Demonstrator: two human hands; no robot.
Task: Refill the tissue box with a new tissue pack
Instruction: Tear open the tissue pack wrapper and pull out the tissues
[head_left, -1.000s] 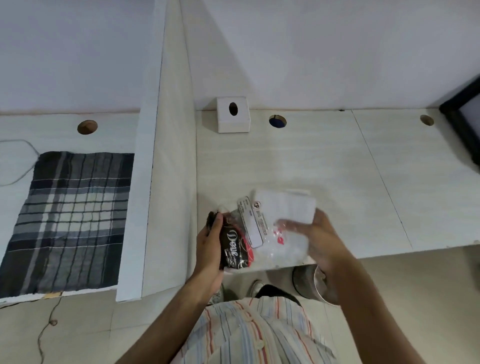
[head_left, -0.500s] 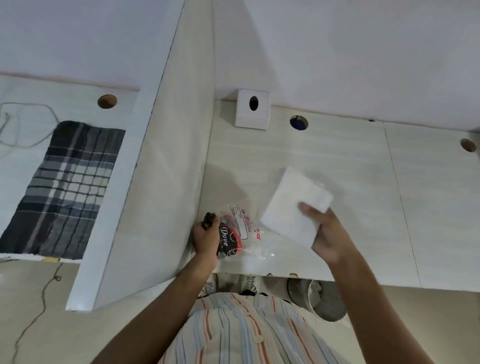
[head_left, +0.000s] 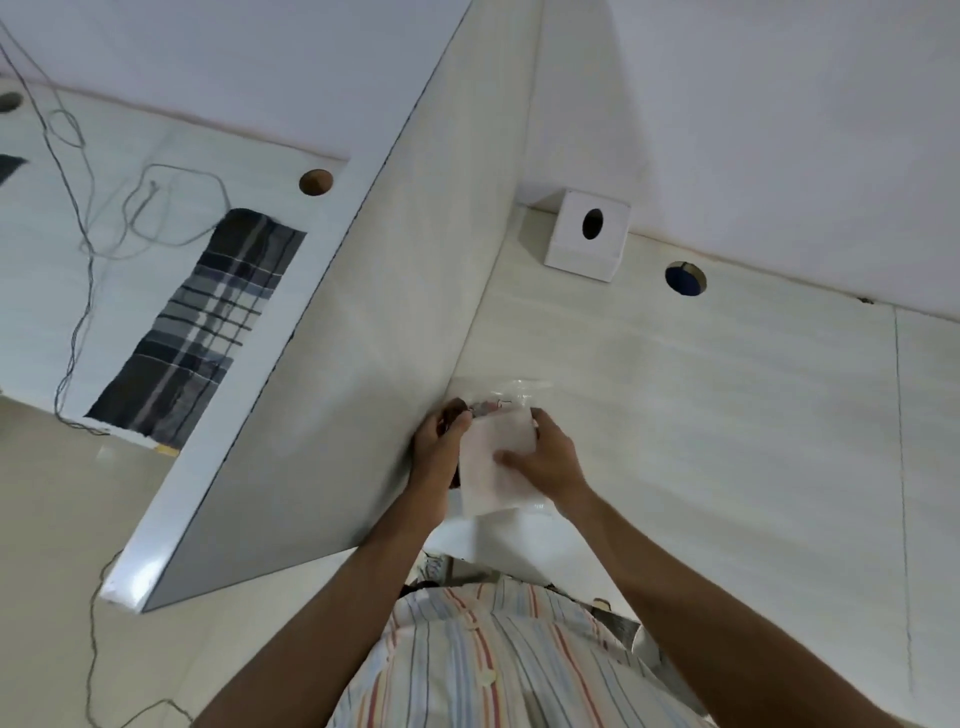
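Observation:
The white tissue box, a small cube with a dark oval opening, stands at the back of the desk against the wall. Near the desk's front edge I hold a white stack of tissues between both hands. My right hand grips its right side, thumb across the top. My left hand is closed at the stack's left edge on the crumpled clear plastic wrapper, whose printed part shows just above the stack. The box is well beyond both hands.
A tall white divider panel rises right beside my left hand. Left of it lie a plaid cloth and a loose grey cable. A round cable hole is next to the tissue box.
My right hand has brought the tissue stack back left against my left hand and the wrapper. The camera has tilted and moved closer to the desk.

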